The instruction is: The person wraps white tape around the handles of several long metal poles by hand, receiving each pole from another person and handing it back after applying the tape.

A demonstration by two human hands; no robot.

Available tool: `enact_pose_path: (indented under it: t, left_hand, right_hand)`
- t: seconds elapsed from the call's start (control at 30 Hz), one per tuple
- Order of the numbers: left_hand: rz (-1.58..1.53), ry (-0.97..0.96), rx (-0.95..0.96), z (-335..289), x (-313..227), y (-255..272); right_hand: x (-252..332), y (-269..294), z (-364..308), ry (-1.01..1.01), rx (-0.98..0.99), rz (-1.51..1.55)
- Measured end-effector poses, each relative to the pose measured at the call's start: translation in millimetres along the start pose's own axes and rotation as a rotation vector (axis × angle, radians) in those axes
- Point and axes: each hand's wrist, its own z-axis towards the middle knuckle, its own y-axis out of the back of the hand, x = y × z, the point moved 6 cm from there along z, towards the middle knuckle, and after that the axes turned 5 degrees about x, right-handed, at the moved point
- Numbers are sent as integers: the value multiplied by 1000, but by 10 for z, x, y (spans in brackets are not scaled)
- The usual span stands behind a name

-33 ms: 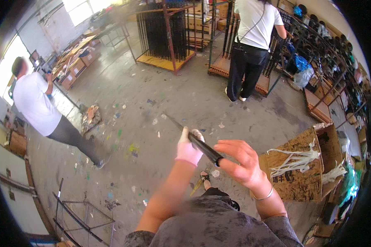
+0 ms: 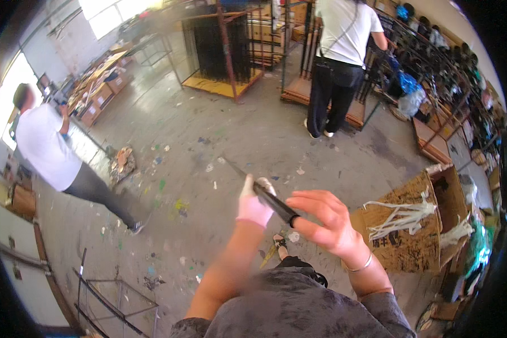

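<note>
A long black tapered tube (image 2: 280, 208) slants out in front of me, its thin tip pointing away to the upper left and its thick hollow end toward my right hand. My left hand (image 2: 255, 205), in a pale pink-and-white glove, is closed around its middle. Bare, with a bracelet at the wrist, my right hand (image 2: 327, 222) is at the thick end. Its fingers are spread and stretched out above the tube, while its lowest digit lies against or very close to the tube's rim; which of the two cannot be told.
An opened cardboard box (image 2: 403, 225) with white strips on it stands at my right. A thin metal frame (image 2: 118, 304) is at lower left. One person (image 2: 48, 143) stands at left, another (image 2: 341, 62) by the far racks. A rack of black rods (image 2: 217, 50) stands ahead.
The whole view has shifted slightly. My hands keep nearly the same pose at the black tube.
</note>
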Motion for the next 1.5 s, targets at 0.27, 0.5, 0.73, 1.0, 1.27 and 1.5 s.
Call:
enact_pose_path:
  t: [0.27,0.5,0.73,1.0,1.27,1.5]
  left_hand:
    - [285,27,77,-241,-80,-338]
    - [280,172,144,-423,-141,-32]
    - [701,-65,-175,-1239,-754,1009]
    - [848,-581,-187,-2071,-1132,2235]
    - [659,-566,-274,-1847,-1094,2190]
    - [985,-545,-233,-1896,-1001,1697]
  right_hand:
    - [-18,-8,262,92,-77,24]
    - [-436,258,460,-185,-259,-53]
    - [-792,371,504,-385,-411,-6]
    - [-1104,1,476,-448,-335,62]
    - [-1171,-158,562,-458,-242,28]
    - [-1192,-110,413,-432,-283,-14]
